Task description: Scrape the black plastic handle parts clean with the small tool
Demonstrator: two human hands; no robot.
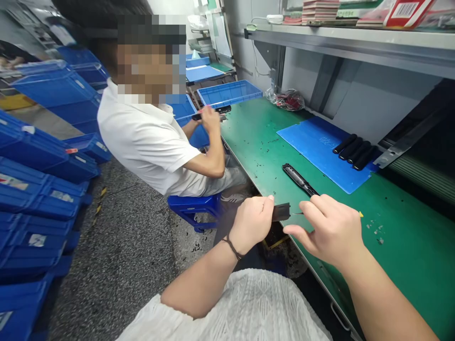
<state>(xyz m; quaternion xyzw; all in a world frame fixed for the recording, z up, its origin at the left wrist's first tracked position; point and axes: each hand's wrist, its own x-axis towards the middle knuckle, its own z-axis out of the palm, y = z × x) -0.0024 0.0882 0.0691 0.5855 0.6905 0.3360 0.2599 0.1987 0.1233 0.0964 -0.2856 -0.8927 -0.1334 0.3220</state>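
My left hand (251, 219) is closed round a black plastic part (281, 212), whose flat end sticks out past the thumb over the table's front edge. Just to its right, my right hand (329, 227) grips a thin pointed tool (297, 213). The tip shows by the index finger and a small yellow bit, perhaps its handle end, shows behind the hand; the rest is hidden. Tip and part look slightly apart. Beyond my right hand, a long black plastic shell (299, 179) lies open side up on the green table (408, 265).
Several black handle-like pieces (355, 150) lie on a blue sheet (316, 142). A co-worker (149, 142) sits to the left, hands on another black piece. Blue crates (35, 189) are stacked at far left. A metal shelf (341, 45) overhangs the table. Scraps lie on the tabletop.
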